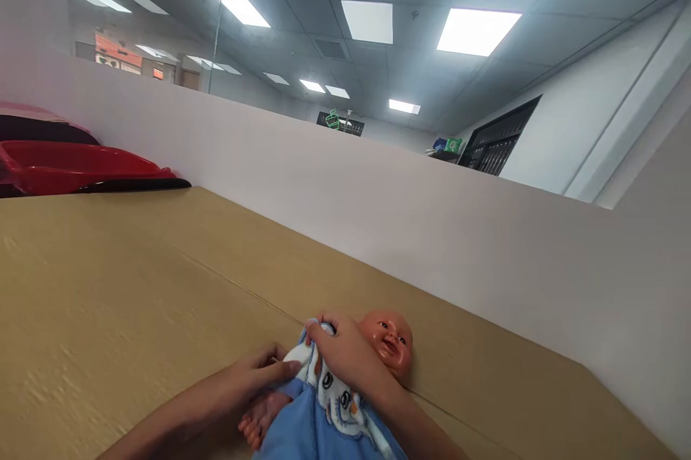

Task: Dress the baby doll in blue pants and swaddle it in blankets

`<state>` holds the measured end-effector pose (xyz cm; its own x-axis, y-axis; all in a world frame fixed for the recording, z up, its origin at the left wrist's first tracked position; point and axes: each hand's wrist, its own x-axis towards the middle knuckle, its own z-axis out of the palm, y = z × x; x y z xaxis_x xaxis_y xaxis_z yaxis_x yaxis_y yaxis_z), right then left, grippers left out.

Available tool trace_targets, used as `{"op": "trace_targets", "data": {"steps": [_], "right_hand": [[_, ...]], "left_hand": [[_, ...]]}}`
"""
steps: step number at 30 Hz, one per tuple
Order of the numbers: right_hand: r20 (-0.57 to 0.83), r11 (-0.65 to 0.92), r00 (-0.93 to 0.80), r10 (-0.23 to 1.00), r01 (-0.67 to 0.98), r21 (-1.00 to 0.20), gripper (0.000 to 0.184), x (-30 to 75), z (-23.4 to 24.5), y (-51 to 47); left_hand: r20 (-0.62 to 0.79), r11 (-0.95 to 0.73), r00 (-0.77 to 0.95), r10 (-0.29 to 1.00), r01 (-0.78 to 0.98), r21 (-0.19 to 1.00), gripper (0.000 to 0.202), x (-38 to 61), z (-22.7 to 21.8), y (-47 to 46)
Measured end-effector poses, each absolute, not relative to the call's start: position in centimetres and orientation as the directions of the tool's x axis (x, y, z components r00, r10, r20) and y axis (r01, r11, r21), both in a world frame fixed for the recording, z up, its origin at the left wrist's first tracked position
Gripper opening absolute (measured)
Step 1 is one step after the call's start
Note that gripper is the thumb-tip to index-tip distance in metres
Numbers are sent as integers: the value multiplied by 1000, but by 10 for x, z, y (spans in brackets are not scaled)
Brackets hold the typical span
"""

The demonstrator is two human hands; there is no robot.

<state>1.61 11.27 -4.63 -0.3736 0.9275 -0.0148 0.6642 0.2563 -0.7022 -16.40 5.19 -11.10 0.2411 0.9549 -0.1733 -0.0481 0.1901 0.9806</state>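
Note:
A baby doll (393, 339) lies on its back on the wooden table, its head toward the low white wall. It wears a blue and white garment (302, 417) with a cartoon animal face on the front. My right hand (340, 345) reaches across the doll's chest and pinches the garment's edge near its shoulder. Lower down, my left hand (273, 370) has its thumb and fingers closed on the white cloth at the side, by the sleeve. One of the doll's hands (263, 417) pokes out below my left hand. Its legs are out of view.
The wooden table (134, 287) has a seam running across it. Behind it stands a white wall (335, 194) with glass above. Red plastic tubs (86, 165) with black parts sit at the far left edge.

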Motion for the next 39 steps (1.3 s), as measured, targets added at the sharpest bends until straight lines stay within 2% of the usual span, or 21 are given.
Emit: {"op": "trace_targets", "data": {"steps": [2, 5, 9, 12, 17, 20, 23, 27, 28, 30, 34, 37, 39], "right_hand": [[44, 287, -335, 941, 727, -624, 27, 21, -43, 107], [127, 328, -305, 944, 814, -479, 21, 34, -41, 100], [130, 289, -260, 957, 902, -320, 20, 63, -43, 98], [105, 263, -244, 964, 932, -251, 20, 86, -43, 97], [72, 302, -294, 953, 933, -198, 18, 95, -39, 89], [79, 349, -340, 937, 915, -203, 19, 80, -34, 88], [67, 356, -349, 935, 921, -157, 36, 58, -30, 94], [-37, 372, -373, 927, 928, -30, 63, 24, -26, 107], [-70, 379, -378, 923, 925, 3, 62, 16, -26, 110], [-147, 392, -380, 913, 918, 61, 48, 4, -26, 118], [-253, 372, -322, 912, 910, 181, 25, -3, -29, 138], [-204, 313, -263, 943, 909, 276, 14, 6, -30, 150], [-139, 307, -278, 951, 908, 284, 15, 16, -30, 151]], "left_hand": [[-193, 176, 264, 945, 88, 980, 60, -169, -107, 51], [-60, 17, 166, 984, 252, 968, 47, -176, -103, 54], [2, -56, 106, 994, 509, 859, 35, -185, -94, 53], [24, -78, 95, 995, 615, 785, 34, -190, -88, 51], [114, -177, 138, 984, 663, 727, 26, -189, -98, 50], [129, -220, 188, 974, 626, 748, 35, -181, -103, 48], [82, -216, 244, 966, 590, 778, 53, -172, -103, 45], [107, -239, 266, 958, 538, 808, 43, -168, -111, 48], [122, -255, 275, 954, 522, 814, 41, -168, -114, 49], [153, -291, 294, 944, 513, 808, 39, -168, -120, 51], [214, -339, 274, 938, 586, 736, 30, -165, -121, 49], [258, -337, 218, 941, 657, 675, 29, -163, -114, 45], [256, -313, 186, 949, 678, 665, 34, -164, -111, 45]]}}
